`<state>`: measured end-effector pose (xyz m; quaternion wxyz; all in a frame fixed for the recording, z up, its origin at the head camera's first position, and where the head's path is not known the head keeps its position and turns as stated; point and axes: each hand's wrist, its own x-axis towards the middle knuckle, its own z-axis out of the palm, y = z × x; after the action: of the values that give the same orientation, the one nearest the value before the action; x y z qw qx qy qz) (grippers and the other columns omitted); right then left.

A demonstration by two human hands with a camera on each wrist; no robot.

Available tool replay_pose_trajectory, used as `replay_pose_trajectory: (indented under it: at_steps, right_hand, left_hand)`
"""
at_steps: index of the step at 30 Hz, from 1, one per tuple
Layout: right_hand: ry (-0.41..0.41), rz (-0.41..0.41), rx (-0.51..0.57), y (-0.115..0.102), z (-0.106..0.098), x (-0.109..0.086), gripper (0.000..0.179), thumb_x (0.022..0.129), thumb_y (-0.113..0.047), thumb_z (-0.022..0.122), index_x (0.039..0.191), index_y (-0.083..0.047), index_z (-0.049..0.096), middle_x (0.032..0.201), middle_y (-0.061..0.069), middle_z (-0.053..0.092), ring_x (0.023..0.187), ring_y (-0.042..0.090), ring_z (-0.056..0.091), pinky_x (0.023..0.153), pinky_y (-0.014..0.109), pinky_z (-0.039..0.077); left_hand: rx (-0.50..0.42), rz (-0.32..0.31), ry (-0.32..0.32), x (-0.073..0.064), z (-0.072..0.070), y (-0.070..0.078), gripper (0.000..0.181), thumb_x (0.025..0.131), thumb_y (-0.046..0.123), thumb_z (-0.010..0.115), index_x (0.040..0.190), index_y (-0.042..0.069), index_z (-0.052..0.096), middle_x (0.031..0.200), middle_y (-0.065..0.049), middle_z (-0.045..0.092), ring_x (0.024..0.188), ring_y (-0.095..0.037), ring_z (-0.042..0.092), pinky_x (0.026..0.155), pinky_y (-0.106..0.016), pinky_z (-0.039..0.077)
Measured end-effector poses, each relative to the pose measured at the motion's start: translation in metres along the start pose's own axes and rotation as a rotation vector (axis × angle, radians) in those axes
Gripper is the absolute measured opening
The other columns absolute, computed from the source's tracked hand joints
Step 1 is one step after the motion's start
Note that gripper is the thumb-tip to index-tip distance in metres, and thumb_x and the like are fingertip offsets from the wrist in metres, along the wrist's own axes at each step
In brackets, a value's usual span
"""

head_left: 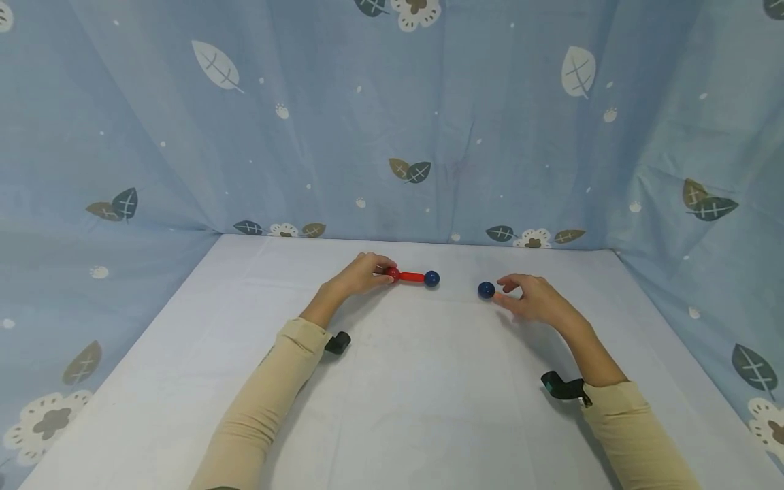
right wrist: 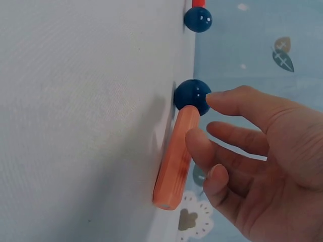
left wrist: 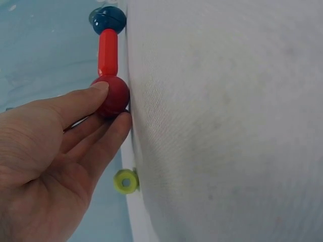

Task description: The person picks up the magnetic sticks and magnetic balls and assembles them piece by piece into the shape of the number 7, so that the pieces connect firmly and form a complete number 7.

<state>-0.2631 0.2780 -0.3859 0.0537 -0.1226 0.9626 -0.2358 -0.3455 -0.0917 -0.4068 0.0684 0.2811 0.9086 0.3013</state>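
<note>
My left hand (head_left: pixel 365 273) pinches a red ball (left wrist: pixel 115 96) between thumb and fingers, at the far part of the table. From that ball a red rod (head_left: pixel 412 277) runs right to a blue ball (head_left: pixel 431 278). My right hand (head_left: pixel 531 299) is by a second blue ball (head_left: pixel 486 290), its fingers spread and loosely bent. In the right wrist view the thumb tip overlaps this ball's edge. An orange rod (right wrist: pixel 175 164) extends from the ball beside the fingertips, with no fingers wrapped around it. A gap separates the two blue balls.
A yellow-green ring-like piece (left wrist: pixel 126 181) shows beyond the left fingers in the left wrist view. White cloth covers the table (head_left: pixel 416 395). Blue patterned curtain (head_left: pixel 343 129) closes off the back and sides. Each sleeve carries a black camera mount (head_left: pixel 560 386) at its cuff.
</note>
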Motion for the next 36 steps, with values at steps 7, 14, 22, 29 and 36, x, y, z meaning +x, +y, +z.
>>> replay_pose_trajectory:
  at_steps: [7, 14, 22, 29, 36]
  right_hand:
    - [-0.014, 0.009, 0.007, 0.003, 0.000, -0.001, 0.050, 0.095, -0.036, 0.064, 0.129, 0.000, 0.060, 0.121, 0.024, 0.063, 0.068, 0.014, 0.059, 0.059, 0.028, 0.049]
    - [-0.032, 0.010, 0.002, 0.007, -0.001, -0.003, 0.050, 0.095, -0.037, 0.063, 0.127, 0.001, 0.061, 0.121, 0.024, 0.064, 0.070, 0.012, 0.062, 0.059, 0.027, 0.050]
    - [-0.035, 0.018, 0.001, 0.008, -0.001, -0.003, 0.044, 0.096, -0.033, 0.063, 0.124, 0.001, 0.063, 0.117, 0.022, 0.066, 0.069, 0.011, 0.063, 0.059, 0.027, 0.051]
    - [-0.025, 0.020, 0.015, 0.010, -0.003, -0.002, 0.038, 0.095, -0.028, 0.065, 0.121, -0.001, 0.066, 0.116, 0.020, 0.067, 0.068, 0.012, 0.062, 0.058, 0.027, 0.050]
    - [-0.028, 0.002, 0.021, 0.010, -0.002, -0.001, 0.037, 0.095, -0.028, 0.064, 0.120, -0.001, 0.066, 0.113, 0.020, 0.068, 0.066, 0.013, 0.063, 0.058, 0.028, 0.049]
  left_hand:
    - [0.002, 0.013, -0.004, 0.001, 0.001, -0.003, 0.037, 0.093, 0.013, 0.067, 0.129, 0.002, 0.063, 0.125, -0.012, 0.068, 0.119, -0.025, 0.064, 0.104, -0.037, 0.050]
    - [-0.006, 0.005, -0.006, 0.000, 0.002, -0.003, 0.036, 0.093, 0.013, 0.067, 0.128, 0.003, 0.064, 0.126, -0.012, 0.068, 0.120, -0.025, 0.063, 0.104, -0.037, 0.049]
    - [-0.010, 0.005, -0.008, -0.002, 0.003, -0.002, 0.036, 0.093, 0.013, 0.067, 0.128, 0.003, 0.064, 0.124, -0.011, 0.068, 0.119, -0.024, 0.064, 0.104, -0.037, 0.050]
    - [-0.001, 0.007, -0.005, 0.001, 0.000, 0.000, 0.036, 0.093, 0.013, 0.067, 0.128, 0.004, 0.064, 0.125, -0.011, 0.068, 0.120, -0.024, 0.063, 0.104, -0.038, 0.049]
    - [0.013, 0.018, -0.006, 0.002, -0.001, -0.001, 0.036, 0.093, 0.012, 0.067, 0.128, 0.003, 0.064, 0.125, -0.012, 0.068, 0.119, -0.025, 0.064, 0.103, -0.037, 0.050]
